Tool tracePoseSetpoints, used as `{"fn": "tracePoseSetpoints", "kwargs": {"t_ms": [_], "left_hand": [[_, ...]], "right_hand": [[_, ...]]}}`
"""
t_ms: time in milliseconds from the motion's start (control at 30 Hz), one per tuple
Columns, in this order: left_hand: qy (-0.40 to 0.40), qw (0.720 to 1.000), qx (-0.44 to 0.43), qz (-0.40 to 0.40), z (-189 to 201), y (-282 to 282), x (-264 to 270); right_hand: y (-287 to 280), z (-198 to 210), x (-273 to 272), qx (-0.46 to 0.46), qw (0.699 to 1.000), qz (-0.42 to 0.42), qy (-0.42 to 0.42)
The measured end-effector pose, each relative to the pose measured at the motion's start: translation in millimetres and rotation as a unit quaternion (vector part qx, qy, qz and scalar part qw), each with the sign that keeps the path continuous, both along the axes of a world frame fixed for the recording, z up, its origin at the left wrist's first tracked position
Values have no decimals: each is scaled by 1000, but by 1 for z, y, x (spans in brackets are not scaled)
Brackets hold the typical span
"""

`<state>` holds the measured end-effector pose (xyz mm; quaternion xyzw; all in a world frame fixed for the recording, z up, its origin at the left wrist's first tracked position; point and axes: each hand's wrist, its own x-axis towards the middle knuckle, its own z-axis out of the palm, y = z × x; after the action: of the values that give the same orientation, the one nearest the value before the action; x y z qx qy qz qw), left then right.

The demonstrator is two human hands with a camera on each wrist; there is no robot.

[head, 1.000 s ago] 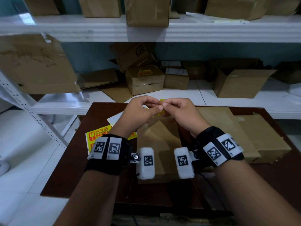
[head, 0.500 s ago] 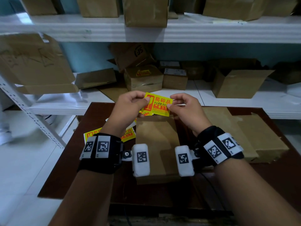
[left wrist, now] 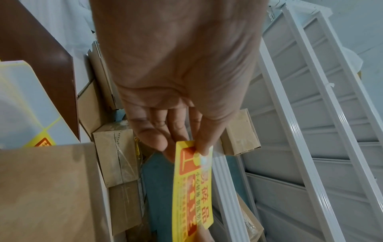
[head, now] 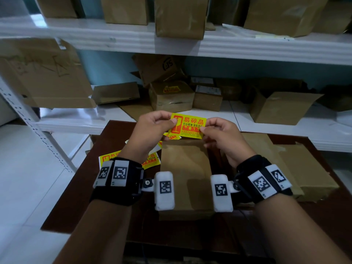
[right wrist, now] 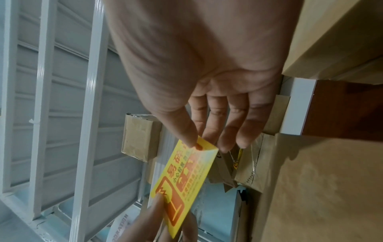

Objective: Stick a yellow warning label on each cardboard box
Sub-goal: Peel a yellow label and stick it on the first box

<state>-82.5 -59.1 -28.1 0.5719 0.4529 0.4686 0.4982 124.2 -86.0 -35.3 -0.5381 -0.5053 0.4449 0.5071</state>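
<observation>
Head view: left hand (head: 152, 128) and right hand (head: 221, 136), raised, pinch the yellow label (head: 188, 125) by its ends.

Your dark brown desk (head: 91, 197) carries a plain cardboard box (head: 185, 180) at its middle, two more boxes (head: 304, 168) to its right, and yellow label sheets (head: 150, 161) at its left. The white shelf (head: 80, 121) behind holds other cartons (head: 171, 96).
</observation>
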Motion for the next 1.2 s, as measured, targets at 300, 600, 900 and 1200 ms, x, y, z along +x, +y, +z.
{"fn": "tracePoseSetpoints", "kwargs": {"t_ms": [300,600,900,1200], "left_hand": [[12,1000,-6,-3,2,-1,-4],[54,998,9,33,-2,6,-10],[70,997,5,36,-7,8,-15],[92,994,-48,25,-9,7,-15]], "right_hand": [[0,-1,-3,4,1000,-11,-4],[-2,3,-3,8,1000,-26,-8],[-1,1,-5,2,1000,-28,-11],[0,-3,-3,-18,998,-31,-44]]}}
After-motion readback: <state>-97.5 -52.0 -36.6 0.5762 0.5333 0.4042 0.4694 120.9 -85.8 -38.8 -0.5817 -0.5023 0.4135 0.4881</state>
